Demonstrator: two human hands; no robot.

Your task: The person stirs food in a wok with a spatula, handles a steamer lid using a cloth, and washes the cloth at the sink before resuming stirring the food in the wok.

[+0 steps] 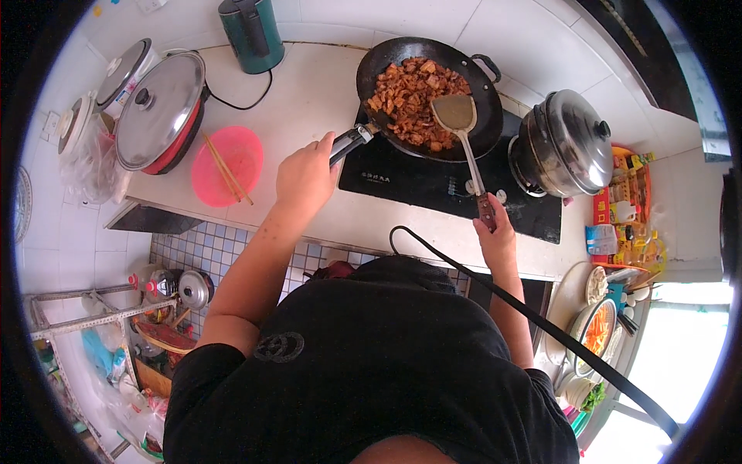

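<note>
My left hand (307,174) grips the black handle of a dark wok (428,51), which stands on the black glass cooktop (400,180). Browned pieces of meat (406,95) cover much of the wok's bottom. In my right hand (498,240) is the wooden handle of a metal wok spatula (455,113). Its broad blade lies over the right part of the meat, inside the wok. Left of my left hand, a pink plastic bowl (211,182) sits on the white counter with a pair of wooden chopsticks (223,165) laid across it.
A lidded steel pot (559,148) stands on the cooktop's right side. Left are a red electric pan (174,148) under a steel lid and a green kettle (261,43) with its cord. Seasoning bottles (626,211) and a basket of orange strips (597,333) line the right side.
</note>
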